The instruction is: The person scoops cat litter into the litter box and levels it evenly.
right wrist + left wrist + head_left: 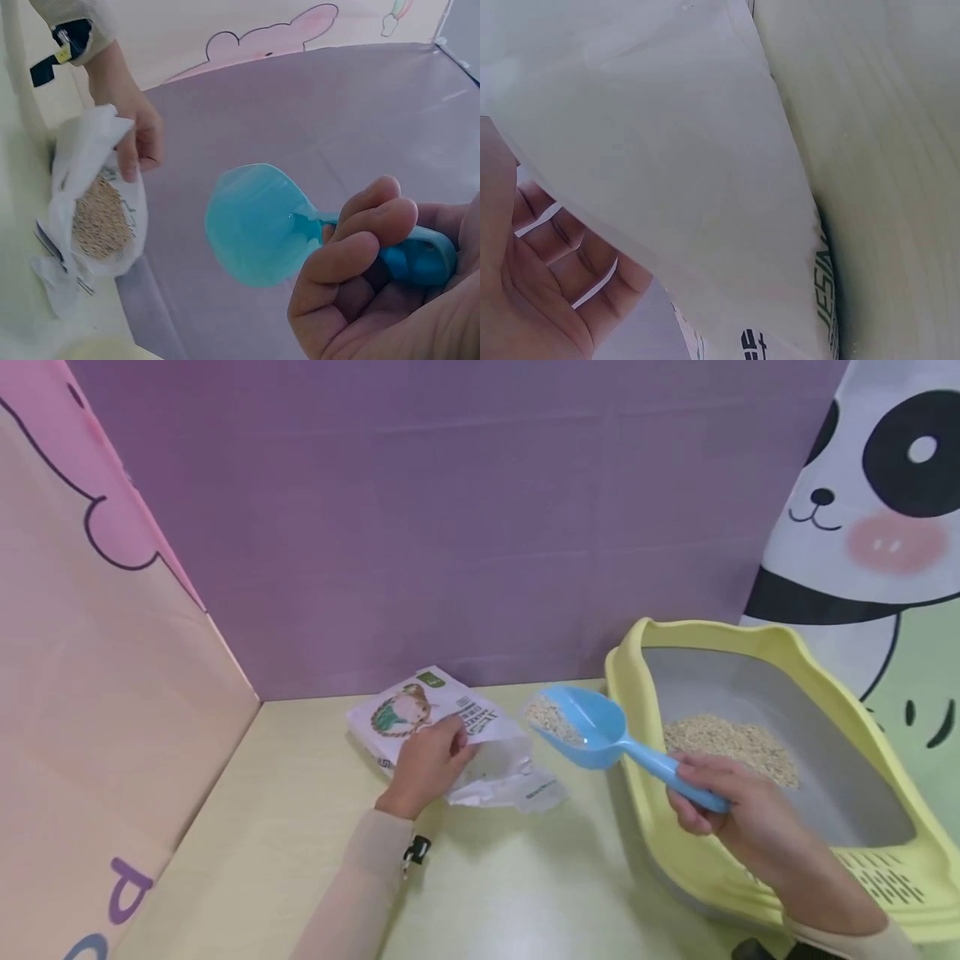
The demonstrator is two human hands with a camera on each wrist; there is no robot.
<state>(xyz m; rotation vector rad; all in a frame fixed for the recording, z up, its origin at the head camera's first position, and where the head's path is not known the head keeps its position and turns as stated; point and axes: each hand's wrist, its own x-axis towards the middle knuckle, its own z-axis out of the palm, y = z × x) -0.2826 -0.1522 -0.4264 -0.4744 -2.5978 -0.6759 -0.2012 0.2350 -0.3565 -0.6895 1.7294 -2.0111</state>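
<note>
My right hand grips the handle of a light-blue scoop, its fingers curled round it in the right wrist view. Tan pellets lie in the front of the bowl, which is held in the air between the bag and the litter box. On the table lies a white printed bag with its mouth towards the right. At the upper edge of that mouth, my left hand pinches the bag's film between thumb and fingers. More pellets show inside the bag in the right wrist view.
A yellow-rimmed litter box with a grey inside stands on the right of the table. A heap of pellets lies in it. A purple backdrop rises behind, with cartoon-printed panels at both sides.
</note>
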